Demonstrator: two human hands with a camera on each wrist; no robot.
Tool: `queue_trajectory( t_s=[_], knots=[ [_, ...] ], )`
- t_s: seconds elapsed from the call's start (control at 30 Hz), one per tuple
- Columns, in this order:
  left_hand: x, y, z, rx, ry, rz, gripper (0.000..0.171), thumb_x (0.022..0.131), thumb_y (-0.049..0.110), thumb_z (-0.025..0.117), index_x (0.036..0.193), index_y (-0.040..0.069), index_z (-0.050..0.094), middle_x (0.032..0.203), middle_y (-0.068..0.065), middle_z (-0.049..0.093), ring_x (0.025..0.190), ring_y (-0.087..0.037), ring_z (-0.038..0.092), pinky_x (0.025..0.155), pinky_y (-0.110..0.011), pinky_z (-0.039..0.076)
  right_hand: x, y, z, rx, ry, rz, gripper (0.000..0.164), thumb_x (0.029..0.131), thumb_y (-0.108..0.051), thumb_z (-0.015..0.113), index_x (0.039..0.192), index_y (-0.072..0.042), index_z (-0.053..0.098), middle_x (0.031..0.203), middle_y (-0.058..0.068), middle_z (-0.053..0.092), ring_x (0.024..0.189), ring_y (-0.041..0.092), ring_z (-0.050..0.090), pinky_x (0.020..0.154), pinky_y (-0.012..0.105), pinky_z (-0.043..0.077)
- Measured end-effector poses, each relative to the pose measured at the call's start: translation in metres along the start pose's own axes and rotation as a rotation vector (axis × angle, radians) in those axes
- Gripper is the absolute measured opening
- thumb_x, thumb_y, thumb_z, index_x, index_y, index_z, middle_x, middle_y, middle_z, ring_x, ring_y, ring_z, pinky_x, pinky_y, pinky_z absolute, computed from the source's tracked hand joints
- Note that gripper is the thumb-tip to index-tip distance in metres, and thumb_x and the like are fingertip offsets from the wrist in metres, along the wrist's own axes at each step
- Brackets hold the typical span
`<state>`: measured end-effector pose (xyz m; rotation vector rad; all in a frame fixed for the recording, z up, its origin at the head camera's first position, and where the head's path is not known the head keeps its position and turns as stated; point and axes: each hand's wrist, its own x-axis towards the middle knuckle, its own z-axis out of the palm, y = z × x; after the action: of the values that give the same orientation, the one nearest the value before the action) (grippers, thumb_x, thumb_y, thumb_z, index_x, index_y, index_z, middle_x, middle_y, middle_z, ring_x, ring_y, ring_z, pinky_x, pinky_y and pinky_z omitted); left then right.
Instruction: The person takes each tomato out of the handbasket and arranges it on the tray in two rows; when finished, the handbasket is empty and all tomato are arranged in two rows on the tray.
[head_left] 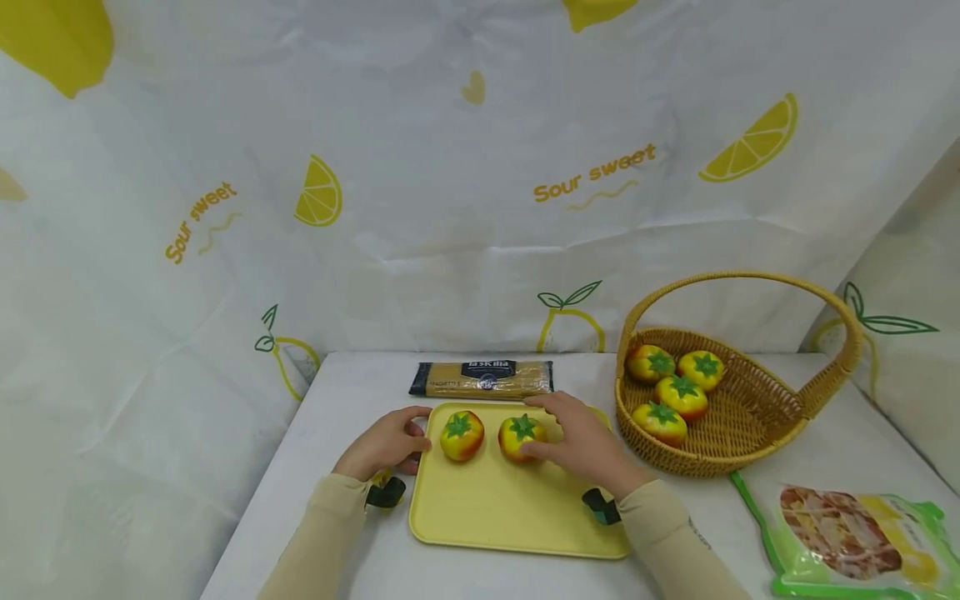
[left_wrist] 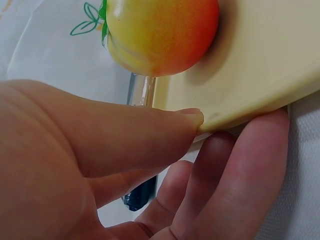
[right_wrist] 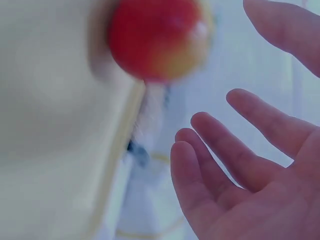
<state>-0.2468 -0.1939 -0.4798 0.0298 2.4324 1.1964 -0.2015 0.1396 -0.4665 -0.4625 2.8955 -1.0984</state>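
At the left edge of the yellow tray [head_left: 495, 517], my left hand [head_left: 384, 443] pinches the rim, thumb on top and fingers beneath, as the left wrist view shows. Two yellow-red tomatoes with green leafy tops lie on the tray. The left tomato [head_left: 461, 436] sits close to this hand. Beside the right tomato [head_left: 521, 437] is my right hand [head_left: 581, 442], its thumb overlapping the fruit's edge in the head view. In the right wrist view the fingers [right_wrist: 235, 150] are spread and loosely bent, with a gap between them and the tomato [right_wrist: 157, 40].
Behind the tray lies a pack of spaghetti [head_left: 483, 380]. A wicker basket [head_left: 750, 425] with a tall handle stands at the right, several tomatoes [head_left: 681, 397] in its left part. A green-edged food bag [head_left: 862, 542] lies at the front right. Printed cloth [head_left: 450, 183] hangs behind the table.
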Motion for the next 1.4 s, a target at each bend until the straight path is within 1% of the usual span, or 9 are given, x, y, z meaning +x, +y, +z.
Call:
queue_trajectory(
  t_s=[0.17,0.27,0.4,0.5,0.6,0.67,0.87,1.2,1.4],
  knots=[
    [0.002,-0.004,-0.003,-0.004,-0.006,-0.009,0.061,0.099,0.014,0.078,0.156,0.015,0.056,0.113,-0.012,0.062,0.076,-0.021,0.069,0.067,-0.031,0.067,-0.016,0.004,-0.032,0.003,0.067,0.015,0.064,0.097,-0.042,0.082,0.151,-0.016,0.062,0.149,0.011,0.063,0.130,0.041,0.064,0.105,0.060,0.058],
    [0.003,-0.007,-0.006,-0.008,-0.002,-0.021,0.061,0.099,0.014,0.078,0.156,0.015,0.056,0.113,-0.012,0.062,0.076,-0.021,0.069,0.067,-0.032,0.067,-0.028,0.011,-0.053,-0.044,0.114,0.041,0.062,0.097,-0.043,0.081,0.150,-0.014,0.063,0.148,0.014,0.063,0.129,0.041,0.064,0.105,0.062,0.057],
    [0.002,-0.010,-0.009,0.000,0.010,-0.028,0.061,0.098,0.015,0.078,0.156,0.016,0.056,0.113,-0.012,0.062,0.075,-0.021,0.069,0.067,-0.032,0.067,-0.042,0.026,-0.076,-0.103,0.174,0.098,0.063,0.098,-0.042,0.080,0.150,-0.011,0.062,0.151,0.020,0.061,0.130,0.044,0.062,0.105,0.065,0.055],
    [0.002,-0.012,-0.010,0.004,0.014,-0.030,0.061,0.098,0.015,0.078,0.155,0.016,0.057,0.113,-0.012,0.062,0.075,-0.021,0.069,0.068,-0.032,0.067,-0.049,0.040,-0.086,-0.110,0.196,0.135,0.064,0.099,-0.041,0.080,0.150,-0.008,0.061,0.152,0.024,0.060,0.129,0.048,0.062,0.103,0.066,0.055],
    [0.003,-0.014,-0.010,-0.002,0.014,-0.030,0.060,0.098,0.015,0.078,0.155,0.017,0.057,0.113,-0.012,0.063,0.075,-0.021,0.068,0.068,-0.032,0.066,-0.052,0.049,-0.091,-0.115,0.191,0.167,0.066,0.099,-0.045,0.079,0.149,-0.005,0.061,0.151,0.026,0.059,0.128,0.050,0.062,0.102,0.066,0.056],
    [0.003,-0.015,-0.010,-0.006,0.016,-0.025,0.060,0.098,0.015,0.078,0.154,0.016,0.057,0.113,-0.012,0.063,0.076,-0.021,0.068,0.068,-0.032,0.066,-0.053,0.053,-0.092,-0.117,0.190,0.189,0.067,0.099,-0.048,0.078,0.147,-0.004,0.062,0.148,0.027,0.061,0.124,0.047,0.064,0.099,0.064,0.057],
    [0.003,-0.016,-0.006,-0.029,0.006,-0.014,0.060,0.099,0.014,0.077,0.155,0.015,0.057,0.113,-0.012,0.062,0.075,-0.021,0.069,0.067,-0.032,0.066,-0.056,0.064,-0.094,-0.138,0.177,0.276,0.067,0.097,-0.051,0.078,0.140,-0.001,0.067,0.131,0.025,0.067,0.110,0.038,0.065,0.088,0.054,0.057],
    [0.006,-0.010,-0.001,-0.013,0.000,-0.001,0.060,0.099,0.015,0.077,0.155,0.015,0.057,0.113,-0.012,0.062,0.075,-0.021,0.069,0.068,-0.033,0.067,-0.060,0.074,-0.102,-0.172,0.140,0.401,0.081,0.093,-0.063,0.077,0.135,0.006,0.067,0.124,0.030,0.070,0.108,0.044,0.068,0.083,0.055,0.060],
    [0.007,-0.007,0.000,-0.008,-0.002,0.001,0.060,0.098,0.015,0.078,0.155,0.015,0.057,0.112,-0.012,0.063,0.076,-0.021,0.069,0.067,-0.033,0.067,-0.062,0.077,-0.102,-0.216,0.156,0.417,0.087,0.089,-0.067,0.079,0.132,0.008,0.068,0.120,0.030,0.071,0.106,0.046,0.069,0.084,0.058,0.059]
  ],
)
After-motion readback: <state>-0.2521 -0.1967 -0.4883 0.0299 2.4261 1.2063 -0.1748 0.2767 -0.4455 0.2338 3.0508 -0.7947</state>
